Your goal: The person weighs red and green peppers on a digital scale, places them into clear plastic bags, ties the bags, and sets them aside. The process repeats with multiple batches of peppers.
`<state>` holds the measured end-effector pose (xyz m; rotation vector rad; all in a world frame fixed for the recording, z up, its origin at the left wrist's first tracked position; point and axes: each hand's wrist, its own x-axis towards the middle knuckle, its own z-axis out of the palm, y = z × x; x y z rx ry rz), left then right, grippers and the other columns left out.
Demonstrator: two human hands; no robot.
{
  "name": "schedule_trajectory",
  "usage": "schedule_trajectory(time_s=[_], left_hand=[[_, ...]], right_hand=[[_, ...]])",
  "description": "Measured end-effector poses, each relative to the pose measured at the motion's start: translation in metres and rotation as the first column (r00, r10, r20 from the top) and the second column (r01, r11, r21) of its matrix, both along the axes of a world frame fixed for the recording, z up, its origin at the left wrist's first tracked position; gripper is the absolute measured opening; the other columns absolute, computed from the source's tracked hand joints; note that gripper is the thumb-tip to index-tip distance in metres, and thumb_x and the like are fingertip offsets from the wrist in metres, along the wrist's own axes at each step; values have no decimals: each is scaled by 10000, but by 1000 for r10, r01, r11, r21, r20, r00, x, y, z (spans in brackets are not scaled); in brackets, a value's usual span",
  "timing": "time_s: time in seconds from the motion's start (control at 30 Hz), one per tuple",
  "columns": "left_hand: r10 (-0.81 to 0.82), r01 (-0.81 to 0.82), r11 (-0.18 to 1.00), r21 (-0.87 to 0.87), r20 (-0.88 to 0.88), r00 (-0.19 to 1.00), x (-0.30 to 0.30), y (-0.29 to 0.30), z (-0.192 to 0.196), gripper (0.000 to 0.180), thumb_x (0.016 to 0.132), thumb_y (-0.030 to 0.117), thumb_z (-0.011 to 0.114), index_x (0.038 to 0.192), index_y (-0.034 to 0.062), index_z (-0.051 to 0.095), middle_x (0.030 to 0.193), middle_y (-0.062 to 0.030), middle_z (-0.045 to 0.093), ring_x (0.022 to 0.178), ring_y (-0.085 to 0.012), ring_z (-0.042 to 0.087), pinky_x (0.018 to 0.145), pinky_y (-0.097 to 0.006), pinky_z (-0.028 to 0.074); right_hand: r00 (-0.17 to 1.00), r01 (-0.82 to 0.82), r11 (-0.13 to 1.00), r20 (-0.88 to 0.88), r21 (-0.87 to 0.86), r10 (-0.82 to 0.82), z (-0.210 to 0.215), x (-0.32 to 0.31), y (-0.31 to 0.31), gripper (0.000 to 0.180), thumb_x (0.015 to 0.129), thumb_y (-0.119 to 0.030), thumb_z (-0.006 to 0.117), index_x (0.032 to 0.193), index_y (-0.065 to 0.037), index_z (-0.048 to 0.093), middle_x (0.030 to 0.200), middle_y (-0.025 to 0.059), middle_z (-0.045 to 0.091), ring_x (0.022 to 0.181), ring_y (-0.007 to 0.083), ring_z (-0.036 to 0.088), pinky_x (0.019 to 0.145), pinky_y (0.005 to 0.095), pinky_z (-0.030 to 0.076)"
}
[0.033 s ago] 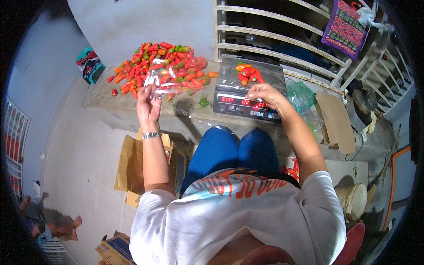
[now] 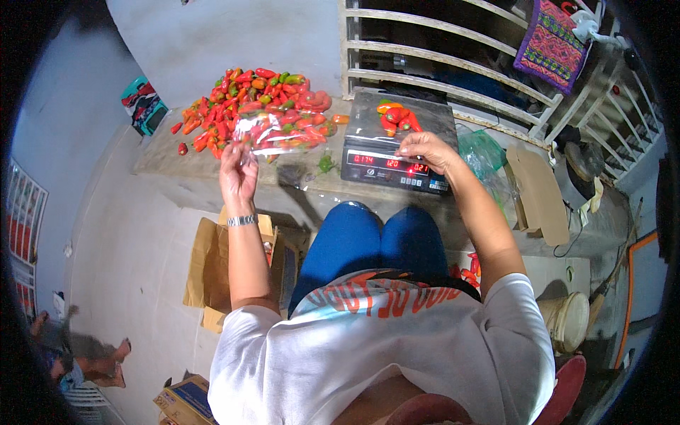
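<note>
My left hand (image 2: pixel 238 170) is closed on the edge of a clear plastic bag (image 2: pixel 273 134). The bag hangs over the near right part of a heap of red, orange and green peppers (image 2: pixel 234 95), which show through it. To the right, a dark digital scale (image 2: pixel 365 127) with lit red digits carries a few red and orange peppers (image 2: pixel 397 120). My right hand (image 2: pixel 429 150) hovers over the scale's front, just below those peppers, with thumb and fingers pinched. Whether anything small is between them cannot be made out.
A concrete ledge (image 2: pixel 159 156) bears the heap and scale. On the ledge's right lie a green plastic bag (image 2: pixel 482 152) and a cardboard piece (image 2: pixel 542 191). An opened cardboard box (image 2: pixel 212 262) stands on the floor by my left forearm. A white bucket (image 2: pixel 567 322) is at right.
The clear bag now stretches further right over the heap. My right hand has shifted very slightly up from the scale's display; the peppers on the scale lie as before.
</note>
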<state>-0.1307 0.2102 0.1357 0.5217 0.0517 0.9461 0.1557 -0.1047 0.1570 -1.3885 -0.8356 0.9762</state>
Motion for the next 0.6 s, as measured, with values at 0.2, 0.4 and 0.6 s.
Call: schedule_trajectory(time_s=[0.2, 0.4, 0.6], left_hand=[[-148, 171, 985, 35, -357, 922, -27, -10, -57, 341, 813, 43, 513, 1148, 21, 456, 856, -74, 573, 815, -211, 575, 733, -381, 517], [-300, 361, 932, 13, -531, 792, -19, -47, -72, 260, 816, 74, 526, 1061, -7, 498, 875, -114, 564, 830, -231, 578, 730, -383, 525], [-515, 524, 850, -57, -294, 805, 3, -78, -67, 292, 801, 46, 530, 1088, 7, 494, 1015, -149, 570, 946, -274, 569, 790, -412, 495]], right_hand=[[982, 162, 987, -97, -12, -163, 2, 7, -15, 169, 751, -127, 629, 888, -33, 602, 842, 54, 616, 733, 118, 583, 686, 236, 474], [934, 346, 936, -70, -63, -350, -7, 15, -37, 212, 782, -209, 627, 955, -88, 614, 873, 12, 608, 770, 101, 562, 647, 220, 413], [902, 412, 908, -107, -76, -418, -23, 28, -60, 147, 799, -225, 611, 889, -109, 594, 713, -12, 576, 672, 83, 566, 562, 193, 422]])
